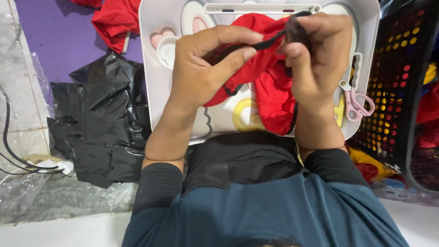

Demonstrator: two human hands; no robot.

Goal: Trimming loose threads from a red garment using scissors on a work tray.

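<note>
Both my hands hold a red fabric piece point(270, 87) above a white lap tray point(151, 55). My left hand point(206, 68) pinches the red cloth and a black cord point(267, 42) that runs across to my right hand point(315, 59). The right hand's fingers are closed on the cord's dark end and the cloth's upper edge. The rest of the red fabric hangs down between my wrists onto the tray.
Pink scissors point(354, 103) lie at the tray's right edge. Crumpled black plastic point(98, 119) lies to the left on a purple mat point(59, 41), with more red fabric point(114, 20) behind it. A black perforated basket point(398, 91) stands at right. Cables and clear plastic wrap point(23, 137) lie far left.
</note>
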